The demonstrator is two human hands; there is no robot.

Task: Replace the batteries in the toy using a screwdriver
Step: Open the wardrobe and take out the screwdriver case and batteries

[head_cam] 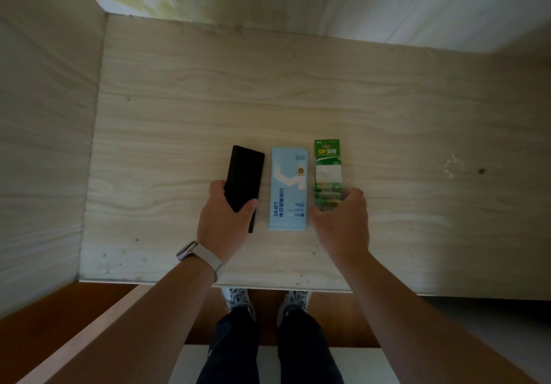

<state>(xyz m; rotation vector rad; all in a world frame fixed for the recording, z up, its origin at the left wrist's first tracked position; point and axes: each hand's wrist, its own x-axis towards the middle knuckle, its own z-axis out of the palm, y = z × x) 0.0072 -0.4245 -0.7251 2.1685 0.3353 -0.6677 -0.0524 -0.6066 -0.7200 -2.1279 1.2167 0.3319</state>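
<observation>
Nearest the camera, legs in dark trousers point(232, 348) and a pair of grey patterned sneakers point(238, 297) stand on a brown floor point(59, 318) just short of the table's near edge. Two bare forearms reach forward over that edge. The left wrist carries a watch with a pale strap point(187, 251). The left hand point(225, 219) grips the near end of a flat black rectangular case point(246, 174), its thumb lying across the top face and its fingers curled round the left edge. No writing shows on the case. The right hand point(343, 222) curls over the near end of a green-carded blister pack point(327, 159), pinching it between thumb and fingers. The yellow-and-green batteries point(328, 188) show through its clear plastic just ahead of the fingertips, and the card's far end bears "GP" in yellow letters. Between the hands, touching neither, lies a pale blue cardboard box point(288, 186). Its dark print runs lengthwise and reads "24" and "1" among characters too small to make out, and a small round gold seal sits near its middle. All three things lie side by side, long sides parallel, on the pale wood-grain tabletop point(298, 91). The far half of that tabletop shows only scattered dark specks and a whitish scuff to the right. A pale wood-grain side panel point(44, 145) closes the left, and a white wall with yellowish stains point(357, 1) rises behind.
</observation>
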